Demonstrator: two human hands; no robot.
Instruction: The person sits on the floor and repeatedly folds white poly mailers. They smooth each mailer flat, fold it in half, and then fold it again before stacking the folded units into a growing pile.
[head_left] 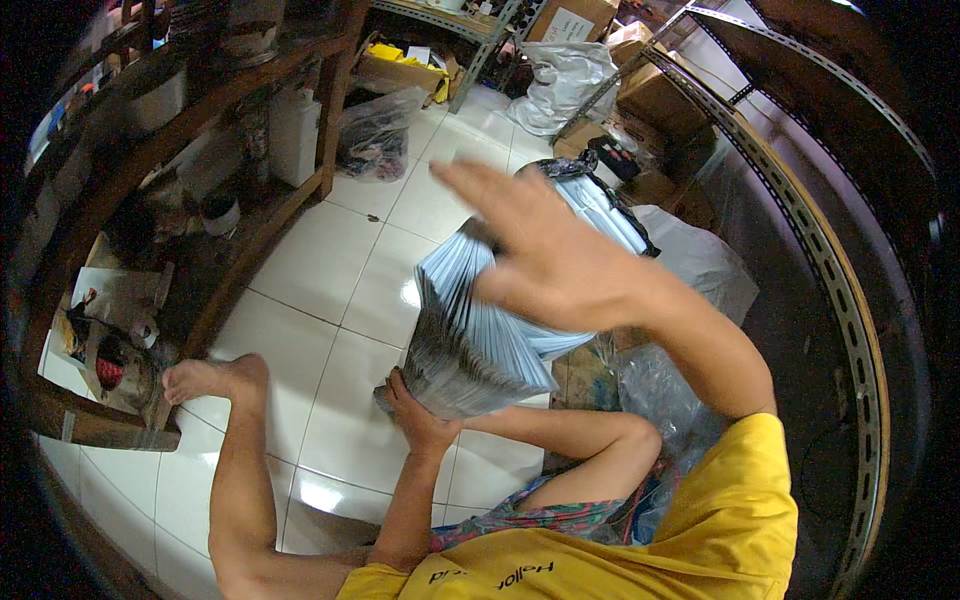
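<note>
A thick stack of thin light-blue and grey sheets, apparently plastic mailer bags (460, 345), stands tilted above the floor with its upper edges fanned apart. My left hand (425, 425) grips the stack's lower near edge, thumb on the near side, its other fingers partly hidden. Over the stack's right part passes my right hand (560, 265), slightly blurred, its fingers stretched out and thumb apart, holding nothing; whether it touches the sheets I cannot tell. Behind that hand, more light-blue sheets (605, 215) lie in an opened black plastic wrapper (575, 165).
White floor tiles (295, 270) surround my bent legs. A wooden shelf (270, 225) stands left, a metal rack (800, 190) right. Clear plastic (655, 385) lies beside my right knee. At the back are a white sack (565, 85) and an open carton (400, 75) with yellow things.
</note>
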